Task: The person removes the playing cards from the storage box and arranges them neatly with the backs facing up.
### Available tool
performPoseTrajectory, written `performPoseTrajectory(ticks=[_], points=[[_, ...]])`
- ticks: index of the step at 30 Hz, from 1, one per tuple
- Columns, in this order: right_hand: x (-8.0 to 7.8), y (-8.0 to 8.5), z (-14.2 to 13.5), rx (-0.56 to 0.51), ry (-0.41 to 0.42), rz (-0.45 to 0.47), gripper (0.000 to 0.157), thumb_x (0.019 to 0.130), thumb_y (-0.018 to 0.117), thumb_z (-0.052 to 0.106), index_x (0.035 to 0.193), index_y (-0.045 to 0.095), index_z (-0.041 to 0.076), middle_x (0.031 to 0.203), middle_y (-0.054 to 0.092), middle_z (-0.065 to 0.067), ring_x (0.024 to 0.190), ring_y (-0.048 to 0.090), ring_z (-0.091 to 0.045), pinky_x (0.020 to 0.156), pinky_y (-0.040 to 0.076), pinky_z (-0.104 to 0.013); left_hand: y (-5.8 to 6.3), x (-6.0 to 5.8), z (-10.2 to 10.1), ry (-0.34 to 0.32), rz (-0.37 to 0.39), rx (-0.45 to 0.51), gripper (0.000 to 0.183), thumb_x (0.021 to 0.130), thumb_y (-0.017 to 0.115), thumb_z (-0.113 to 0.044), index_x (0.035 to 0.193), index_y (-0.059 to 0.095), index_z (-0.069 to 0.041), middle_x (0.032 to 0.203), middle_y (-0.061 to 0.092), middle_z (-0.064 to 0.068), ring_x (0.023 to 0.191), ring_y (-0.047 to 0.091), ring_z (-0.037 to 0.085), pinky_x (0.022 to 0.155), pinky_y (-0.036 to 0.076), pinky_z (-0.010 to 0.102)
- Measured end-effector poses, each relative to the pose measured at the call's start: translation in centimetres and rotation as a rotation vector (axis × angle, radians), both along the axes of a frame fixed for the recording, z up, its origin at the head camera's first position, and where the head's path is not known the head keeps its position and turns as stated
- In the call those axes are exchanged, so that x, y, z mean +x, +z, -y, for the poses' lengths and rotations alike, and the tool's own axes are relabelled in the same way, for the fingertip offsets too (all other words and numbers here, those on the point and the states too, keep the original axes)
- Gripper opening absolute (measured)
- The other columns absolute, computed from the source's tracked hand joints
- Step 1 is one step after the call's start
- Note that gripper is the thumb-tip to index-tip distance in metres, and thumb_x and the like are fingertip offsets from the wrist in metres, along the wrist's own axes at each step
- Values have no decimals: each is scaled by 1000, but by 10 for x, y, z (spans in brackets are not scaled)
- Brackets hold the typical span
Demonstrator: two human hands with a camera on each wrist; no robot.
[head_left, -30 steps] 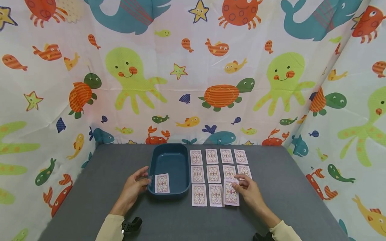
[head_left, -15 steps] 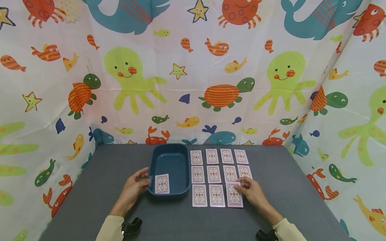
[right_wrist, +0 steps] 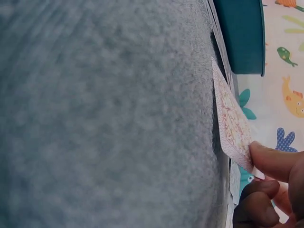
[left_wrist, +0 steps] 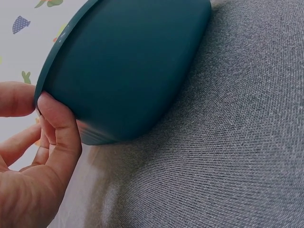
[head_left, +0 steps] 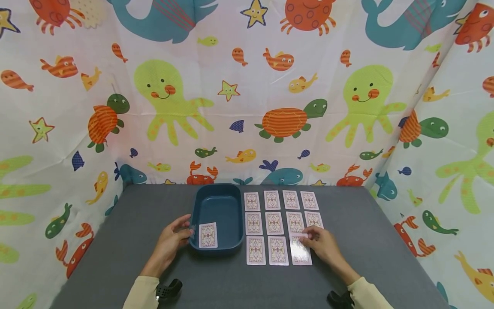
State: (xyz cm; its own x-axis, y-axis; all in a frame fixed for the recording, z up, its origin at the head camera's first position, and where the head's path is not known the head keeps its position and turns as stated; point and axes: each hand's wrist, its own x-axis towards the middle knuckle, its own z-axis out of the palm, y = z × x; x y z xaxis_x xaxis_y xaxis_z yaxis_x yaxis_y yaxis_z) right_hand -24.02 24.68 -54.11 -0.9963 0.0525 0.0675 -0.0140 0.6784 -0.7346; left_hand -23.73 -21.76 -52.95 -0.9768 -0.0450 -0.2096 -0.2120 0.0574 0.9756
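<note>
Hands (head_left: 170, 242) rest on grey table (head_left: 386, 257) amid sea-creature curtains (head_left: 231, 107).

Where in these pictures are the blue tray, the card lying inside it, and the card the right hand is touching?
blue tray (head_left: 218, 189): head view, on its far rim.
card in the tray (head_left: 208, 235): head view, middle of its patterned back.
card at the right hand (head_left: 299, 253): head view, on its near half, clear of the fingers.

Grey fabric-covered desk (head_left: 115, 240), weave plain in the wrist views. Ten face-down cards (head_left: 275, 223) in a grid on it, patterned backs up. Sea-creature curtain (head_left: 247, 98) hangs behind and along both sides: green octopuses, orange turtles, crabs, teal whales, starfish, small fish. Two small black objects (head_left: 168, 289) at the near desk edge, unclear what.
</note>
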Motion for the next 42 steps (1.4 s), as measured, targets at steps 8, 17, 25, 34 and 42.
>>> performPoseTrajectory(ticks=[8, 17, 25, 34, 42], points=[[-1, -3, -4, 54, 15, 7, 19, 75, 83, 17, 88, 71, 10, 73, 54, 3, 67, 47, -8, 66, 36, -24, 1, 1, -1, -3, -7, 12, 56, 93, 61, -8, 146, 44, -15, 137, 41, 12, 105, 52, 21, 82, 49, 32], [-4, -6, -5, 46, -4, 43, 20, 77, 82, 20, 89, 69, 10, 72, 53, 3, 65, 46, -8, 62, 35, -24, 1, 0, -1, -1, 0, -3, 56, 93, 60, -8, 146, 44, -16, 138, 42, 13, 108, 52, 25, 84, 49, 32], [-4, -3, -1, 26, -21, 8, 15, 82, 77, 19, 92, 70, 11, 76, 56, 0, 65, 48, -8, 60, 36, -23, 1, -1, -3, 2, -1, -13, 55, 93, 60, -8, 145, 45, -16, 136, 43, 12, 110, 52, 27, 87, 49, 33], [0, 15, 11, -83, -13, -35, 21, 85, 75, 16, 102, 69, 7, 93, 66, -9, 66, 60, -7, 58, 45, -22, 0, 1, -2, -3, -11, -10, 55, 94, 60, -8, 146, 43, -15, 138, 42, 14, 109, 52, 25, 85, 49, 33], [3, 42, 28, -152, 17, -52, 20, 88, 73, 16, 105, 68, 8, 99, 67, -9, 69, 62, -12, 59, 45, -23, 1, 3, -2, 0, -12, -3, 55, 94, 60, -9, 146, 43, -15, 139, 42, 14, 107, 52, 23, 85, 48, 33]])
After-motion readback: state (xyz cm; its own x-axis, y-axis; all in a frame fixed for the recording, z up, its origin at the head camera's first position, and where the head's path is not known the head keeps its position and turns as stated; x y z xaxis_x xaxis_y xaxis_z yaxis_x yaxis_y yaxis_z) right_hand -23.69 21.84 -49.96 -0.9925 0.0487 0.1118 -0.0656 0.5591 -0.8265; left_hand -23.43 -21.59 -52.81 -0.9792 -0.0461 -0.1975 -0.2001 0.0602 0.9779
